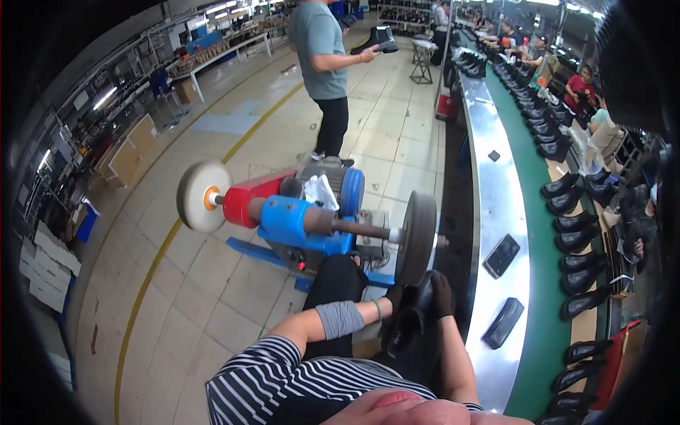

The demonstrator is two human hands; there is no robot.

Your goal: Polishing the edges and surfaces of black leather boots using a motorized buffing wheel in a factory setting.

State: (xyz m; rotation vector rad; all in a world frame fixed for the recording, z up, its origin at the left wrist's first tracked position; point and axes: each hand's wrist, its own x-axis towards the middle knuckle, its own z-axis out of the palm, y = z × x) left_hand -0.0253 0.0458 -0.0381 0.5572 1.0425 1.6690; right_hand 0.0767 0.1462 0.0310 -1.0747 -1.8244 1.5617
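Observation:
A black shoe (419, 303) is held up against the lower part of the dark buffing wheel (416, 237), its toe end toward the wheel; whether they touch I cannot tell. My left hand (394, 297), in a dark glove, grips the shoe's left side, partly hidden by it. Along the other side, my right hand (443, 294) closes on the same shoe, also in a dark glove. The wheel sits at the right end of a shaft on a blue and red motor-driven machine (283, 212).
A pale wheel (203, 197) is on the machine's left end. On my right, a metal ledge (496, 212) bears a phone (502, 256) and a black block (504, 323). Beyond it, a green conveyor (531, 368) runs past rows of black shoes (577, 241). A person (322, 64) stands ahead holding a shoe.

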